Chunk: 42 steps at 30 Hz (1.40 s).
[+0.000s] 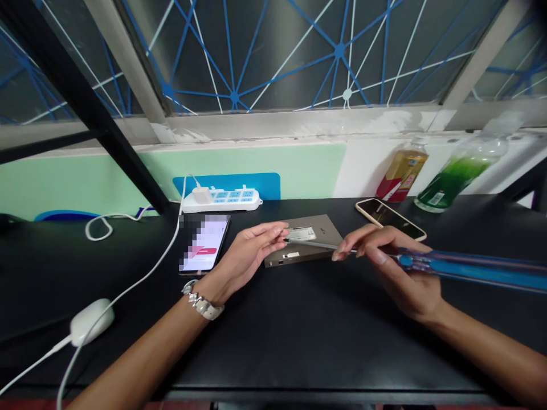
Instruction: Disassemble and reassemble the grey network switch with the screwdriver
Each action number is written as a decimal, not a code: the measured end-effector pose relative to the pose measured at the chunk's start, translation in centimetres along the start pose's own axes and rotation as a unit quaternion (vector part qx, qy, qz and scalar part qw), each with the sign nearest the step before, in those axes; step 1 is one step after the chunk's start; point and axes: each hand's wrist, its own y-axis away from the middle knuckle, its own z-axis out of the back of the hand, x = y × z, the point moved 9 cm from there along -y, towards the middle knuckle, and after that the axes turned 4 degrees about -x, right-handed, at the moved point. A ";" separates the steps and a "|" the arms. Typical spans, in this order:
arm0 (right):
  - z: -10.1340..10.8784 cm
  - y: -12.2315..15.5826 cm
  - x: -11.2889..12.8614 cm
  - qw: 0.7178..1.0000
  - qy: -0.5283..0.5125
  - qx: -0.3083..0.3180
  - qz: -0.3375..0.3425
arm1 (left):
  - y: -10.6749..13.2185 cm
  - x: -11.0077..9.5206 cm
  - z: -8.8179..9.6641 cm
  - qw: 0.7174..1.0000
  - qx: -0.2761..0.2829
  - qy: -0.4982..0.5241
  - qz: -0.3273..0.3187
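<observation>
The screwdriver (410,262) is held level just above the gray drive (325,230) lying on the black table (299,330), its tip pointed straight into the left hand (248,256). So a fingertip could easily get jabbed, or the drive's casing scratched, if the shaft is pushed or slips sideways. The blue handle is cradled in the right hand (401,279) with its fingers (354,236) closed narrow along the shaft, while the left fingers (273,230) are pinched close on the very tip (anything tiny between them can't be made out), and a lit phone (205,244) is left just beside that hand.
</observation>
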 end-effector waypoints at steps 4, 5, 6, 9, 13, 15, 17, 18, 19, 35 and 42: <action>-0.3 0.1 0.1 0.999 0.035 0.003 -0.001 | 0.1 0.4 -0.3 0.999 0.004 0.043 0.016; -0.4 0.2 0.1 0.999 0.034 0.005 -0.004 | 0.1 0.4 -0.4 0.999 0.008 0.049 0.016; -0.4 0.2 0.0 1.000 0.030 0.006 -0.006 | 0.1 0.5 -0.5 0.998 0.012 0.053 0.015; -0.3 0.3 0.1 1.000 0.030 -0.003 -0.001 | 0.1 0.5 -0.6 0.998 0.019 0.051 0.009; -0.3 0.3 0.2 0.999 0.049 -0.008 0.007 | 0.2 0.3 -0.7 0.999 0.027 0.042 0.000; -0.4 0.4 0.2 0.998 0.055 -0.006 0.008 | 0.3 0.2 -0.8 0.999 0.028 0.043 -0.001; -0.4 0.4 0.3 0.998 0.059 -0.008 0.009 | 0.3 0.2 -0.8 0.998 0.029 0.051 0.001; -0.4 0.4 0.4 0.998 0.062 -0.009 0.010 | 0.4 0.2 -0.9 0.998 0.029 0.060 0.002; -0.4 0.4 0.5 0.998 0.065 -0.009 0.011 | 0.4 0.2 -0.9 0.997 0.028 0.069 0.005; -0.8 0.8 1.4 0.998 0.034 -0.023 0.053 | 1.3 0.2 -2.1 0.965 0.012 0.260 0.028; -0.4 -2.2 2.9 0.998 0.000 -0.068 0.017 | 1.3 0.0 -2.7 0.986 0.058 0.157 -0.011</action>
